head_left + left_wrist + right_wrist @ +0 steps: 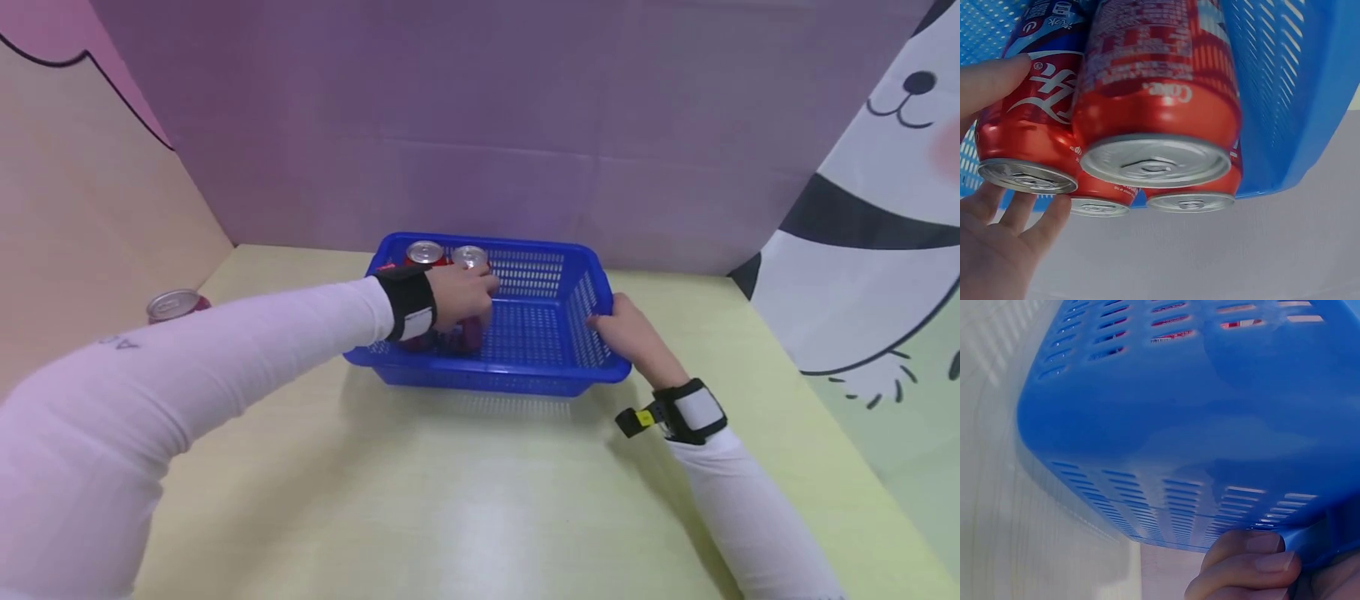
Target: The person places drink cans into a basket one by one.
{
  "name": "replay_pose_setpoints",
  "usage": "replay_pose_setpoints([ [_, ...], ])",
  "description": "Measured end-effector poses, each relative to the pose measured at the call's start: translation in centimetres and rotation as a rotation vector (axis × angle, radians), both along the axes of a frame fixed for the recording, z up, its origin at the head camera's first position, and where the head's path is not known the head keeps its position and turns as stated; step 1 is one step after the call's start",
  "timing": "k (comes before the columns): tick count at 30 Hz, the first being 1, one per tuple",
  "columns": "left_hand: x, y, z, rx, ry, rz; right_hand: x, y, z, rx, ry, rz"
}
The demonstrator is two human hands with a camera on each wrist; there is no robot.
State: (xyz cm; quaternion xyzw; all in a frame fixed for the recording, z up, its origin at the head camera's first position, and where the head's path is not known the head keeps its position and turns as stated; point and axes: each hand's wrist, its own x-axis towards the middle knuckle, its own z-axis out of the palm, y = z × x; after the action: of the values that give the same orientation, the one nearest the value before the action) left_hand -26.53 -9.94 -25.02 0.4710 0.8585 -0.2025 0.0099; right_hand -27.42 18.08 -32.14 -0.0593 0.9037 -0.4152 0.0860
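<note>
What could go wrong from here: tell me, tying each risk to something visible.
The left hand is around a red can close against neighbouring cans; moving it might knock one over.

These cans all sit toward the left end of the blue basket, so a lift by the right hand at the opposite end could tilt it.

Another can, partly hidden by the left sleeve, might get bumped.

White sleeves [225, 367], black wrist straps [407, 290]

Bskt [528, 332] R half free; L half blocked by cans [1157, 97], L hand [463, 294]; R rim by R hand [632, 332].
</note>
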Motion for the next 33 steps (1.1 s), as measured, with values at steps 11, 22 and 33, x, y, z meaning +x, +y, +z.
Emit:
replay_pose_setpoints([
  [11, 0.5, -5.0, 4.6, 0.301, -0.026, 0.187, -0.6, 0.0, -0.2, -0.013, 0.021, 0.02],
  [22, 6.4, -19.8, 7.9, 0.557, 0.028, 0.654, -0.7, 0.0, 0.7, -0.014, 0.033, 0.034],
  [33, 11.7, -28.7, 2.0, 0.748, -0.035, 1.026, -0.5, 0.9, 0.8, 0.001, 0.003, 0.015],
])
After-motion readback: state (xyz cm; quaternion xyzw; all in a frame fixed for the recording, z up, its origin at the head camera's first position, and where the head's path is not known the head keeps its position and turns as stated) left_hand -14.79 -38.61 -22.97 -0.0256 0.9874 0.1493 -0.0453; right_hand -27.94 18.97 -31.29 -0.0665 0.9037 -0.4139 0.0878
